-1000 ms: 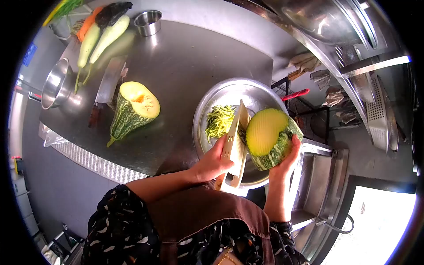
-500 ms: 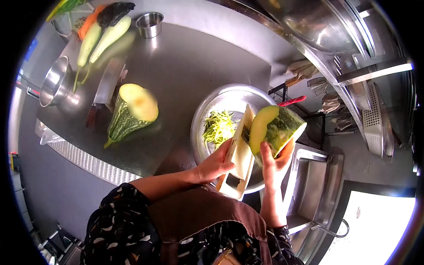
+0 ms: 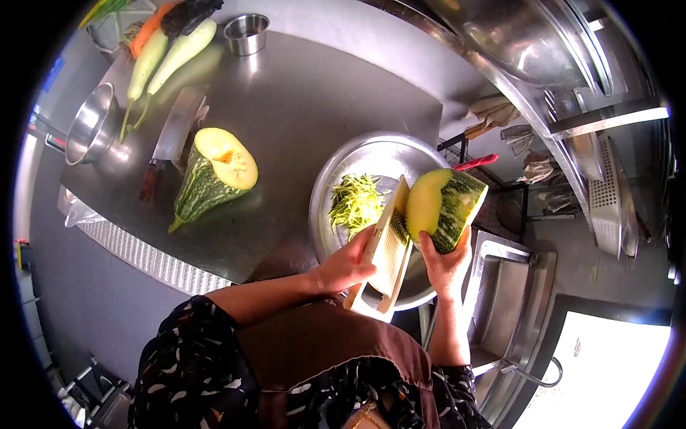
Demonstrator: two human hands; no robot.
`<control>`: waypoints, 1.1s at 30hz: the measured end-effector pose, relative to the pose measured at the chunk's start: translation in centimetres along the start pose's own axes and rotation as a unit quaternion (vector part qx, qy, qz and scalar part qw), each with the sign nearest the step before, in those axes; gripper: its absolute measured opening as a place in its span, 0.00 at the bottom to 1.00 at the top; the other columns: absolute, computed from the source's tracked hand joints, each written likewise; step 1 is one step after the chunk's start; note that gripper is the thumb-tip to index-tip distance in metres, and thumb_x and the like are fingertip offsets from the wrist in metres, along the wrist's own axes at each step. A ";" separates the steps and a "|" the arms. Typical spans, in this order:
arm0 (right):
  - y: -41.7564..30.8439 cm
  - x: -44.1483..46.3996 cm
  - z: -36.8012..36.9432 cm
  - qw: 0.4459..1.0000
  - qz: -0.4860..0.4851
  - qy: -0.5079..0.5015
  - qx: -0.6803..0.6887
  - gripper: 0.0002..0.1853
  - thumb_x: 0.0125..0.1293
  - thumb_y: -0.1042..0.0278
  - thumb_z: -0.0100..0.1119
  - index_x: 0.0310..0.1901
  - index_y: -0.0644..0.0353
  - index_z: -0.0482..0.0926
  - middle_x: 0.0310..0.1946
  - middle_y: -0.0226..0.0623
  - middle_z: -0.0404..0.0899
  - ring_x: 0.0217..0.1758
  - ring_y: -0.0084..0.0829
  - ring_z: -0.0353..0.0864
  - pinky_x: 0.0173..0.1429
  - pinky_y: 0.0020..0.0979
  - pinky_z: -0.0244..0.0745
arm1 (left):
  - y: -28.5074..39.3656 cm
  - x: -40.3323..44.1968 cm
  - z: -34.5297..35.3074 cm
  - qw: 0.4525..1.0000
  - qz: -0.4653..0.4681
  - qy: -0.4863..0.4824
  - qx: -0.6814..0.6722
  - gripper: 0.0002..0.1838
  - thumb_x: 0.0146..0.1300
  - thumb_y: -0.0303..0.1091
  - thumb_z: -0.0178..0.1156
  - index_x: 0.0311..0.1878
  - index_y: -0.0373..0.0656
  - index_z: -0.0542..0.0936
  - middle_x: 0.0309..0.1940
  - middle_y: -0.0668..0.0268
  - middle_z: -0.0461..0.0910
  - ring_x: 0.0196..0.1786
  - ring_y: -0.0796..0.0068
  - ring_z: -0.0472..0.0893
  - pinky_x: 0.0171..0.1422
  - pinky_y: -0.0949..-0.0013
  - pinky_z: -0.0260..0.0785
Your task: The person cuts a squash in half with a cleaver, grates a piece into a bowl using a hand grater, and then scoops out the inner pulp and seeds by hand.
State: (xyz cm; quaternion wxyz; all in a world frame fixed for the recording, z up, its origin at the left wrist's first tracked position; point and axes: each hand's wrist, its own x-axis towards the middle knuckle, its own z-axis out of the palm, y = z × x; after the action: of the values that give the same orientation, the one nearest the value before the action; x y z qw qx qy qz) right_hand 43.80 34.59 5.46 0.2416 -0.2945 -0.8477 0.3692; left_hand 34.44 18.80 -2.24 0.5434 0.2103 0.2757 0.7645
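Observation:
My left hand [image 3: 349, 264] is closed around a cream-coloured grater [image 3: 386, 256], held tilted over a wide steel bowl [image 3: 324, 179]. Green-yellow shreds [image 3: 356, 203] lie in a heap inside that bowl. My right hand [image 3: 446, 263] grips a cut chunk of green-striped squash [image 3: 457, 204], its pale flesh facing the grater's blade area. Whether flesh and blade touch is hard to make out. The other squash piece [image 3: 207, 179], with its cut face up, lies on the steel table to the left, beside a cleaver [image 3: 175, 132].
Two pale long gourds [image 3: 182, 56] and a carrot [image 3: 148, 30] lie at the back left. A small steel cup [image 3: 246, 34] and a steel pan [image 3: 93, 125] stand on the table [image 3: 307, 86]. A sink [image 3: 500, 300] is at the right, under steel shelving [image 3: 607, 121].
My right hand and the squash chunk have shifted slightly, and the chunk has turned in my grip. The grater stays in nearly the same place.

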 end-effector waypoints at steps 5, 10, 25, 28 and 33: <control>-1.4 -4.0 0.7 0.990 0.070 -0.007 0.119 0.28 0.54 0.71 0.68 0.55 0.65 0.68 0.44 0.40 0.78 0.45 0.30 0.79 0.50 0.29 0.74 | 1.7 0.8 1.0 0.982 -0.027 0.150 0.115 0.39 0.50 0.22 0.55 0.68 0.35 0.53 0.56 0.57 0.67 0.59 0.67 0.69 0.64 0.66 0.62; -1.0 -3.8 2.3 0.987 0.031 0.091 0.130 0.32 0.54 0.68 0.69 0.59 0.65 0.65 0.51 0.42 0.74 0.51 0.31 0.74 0.57 0.33 0.69 | 3.2 0.0 2.0 0.958 -0.099 0.138 0.231 0.42 0.49 0.24 0.58 0.69 0.37 0.51 0.48 0.54 0.71 0.46 0.67 0.76 0.47 0.67 0.73; 1.1 1.0 2.1 0.986 0.048 0.133 0.084 0.24 0.57 0.73 0.66 0.54 0.64 0.69 0.45 0.39 0.76 0.45 0.27 0.75 0.50 0.28 0.72 | 1.1 -1.9 1.5 0.967 -0.074 0.025 0.243 0.45 0.49 0.24 0.56 0.71 0.36 0.46 0.57 0.56 0.64 0.61 0.66 0.65 0.67 0.65 0.58; 1.9 -4.3 0.7 0.970 0.049 0.050 0.231 0.32 0.55 0.76 0.65 0.61 0.63 0.61 0.50 0.41 0.74 0.48 0.28 0.76 0.49 0.28 0.75 | 1.7 -1.3 1.5 0.975 -0.061 0.056 0.208 0.44 0.49 0.25 0.57 0.70 0.36 0.48 0.58 0.56 0.63 0.62 0.65 0.65 0.66 0.65 0.58; 2.8 -5.3 2.3 0.985 0.023 0.089 0.146 0.35 0.57 0.75 0.64 0.64 0.64 0.58 0.58 0.44 0.68 0.54 0.30 0.72 0.58 0.31 0.68 | 1.4 -1.3 2.0 0.952 -0.102 0.065 0.282 0.42 0.51 0.26 0.57 0.69 0.36 0.49 0.55 0.55 0.66 0.56 0.64 0.69 0.60 0.65 0.64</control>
State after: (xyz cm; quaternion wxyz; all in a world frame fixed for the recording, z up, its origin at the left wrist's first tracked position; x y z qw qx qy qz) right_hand 47.01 31.42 0.85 0.3477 -0.3072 -0.7530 0.4667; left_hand 35.07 17.59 0.16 0.5177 0.2756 0.5347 0.6084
